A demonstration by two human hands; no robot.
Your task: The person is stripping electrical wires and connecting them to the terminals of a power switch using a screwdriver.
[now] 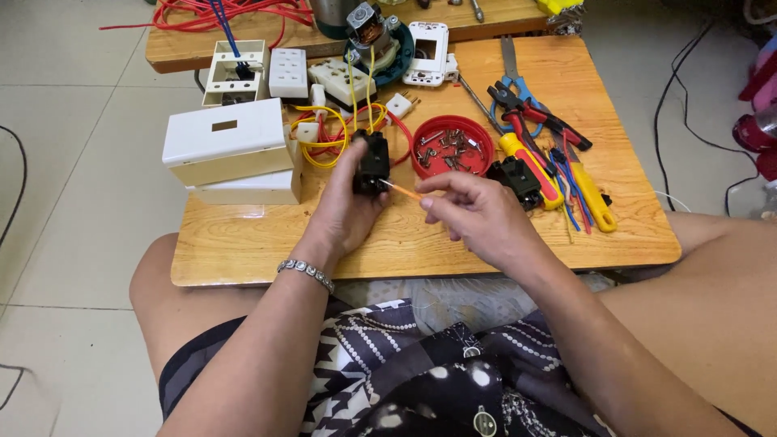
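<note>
My left hand point(344, 212) grips a small black electrical part point(373, 163) and holds it upright above the wooden table point(267, 239). Yellow wires point(328, 144) and a red wire run from the part toward the back. My right hand point(477, 214) pinches a thin orange wire end point(402, 191) whose tip touches the black part's lower right side. A silver bracelet sits on my left wrist.
A red dish of screws point(451, 146) lies just behind my right hand. Screwdrivers, pliers and scissors point(550, 154) lie to the right. Two stacked white boxes point(231, 154) stand at left. White sockets and a small motor point(372, 36) sit at the back.
</note>
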